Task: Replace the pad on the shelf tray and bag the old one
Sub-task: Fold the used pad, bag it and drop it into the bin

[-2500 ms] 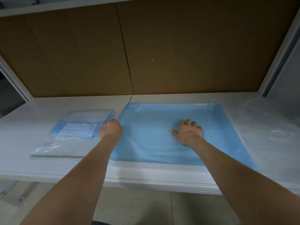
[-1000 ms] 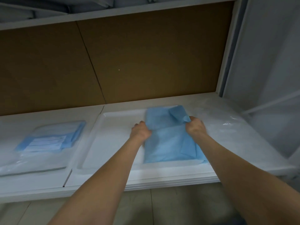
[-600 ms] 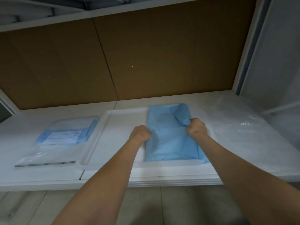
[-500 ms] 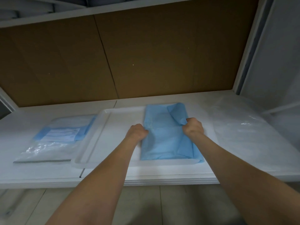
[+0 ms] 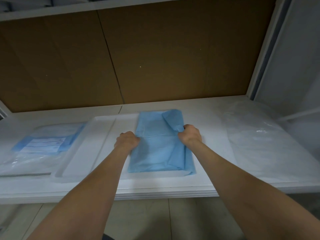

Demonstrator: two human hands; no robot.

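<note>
both hands, left hand (image 5: 127, 140) and right hand (image 5: 190, 135), grip the folded old pad (image 5: 161, 149) on the tray (image 5: 97, 135); bagging and new pad (image 5: 43, 144) outstanding.

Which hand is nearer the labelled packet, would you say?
Left. The left hand grips the blue pad on the side facing the labelled packet; the right hand grips its opposite side.
</note>
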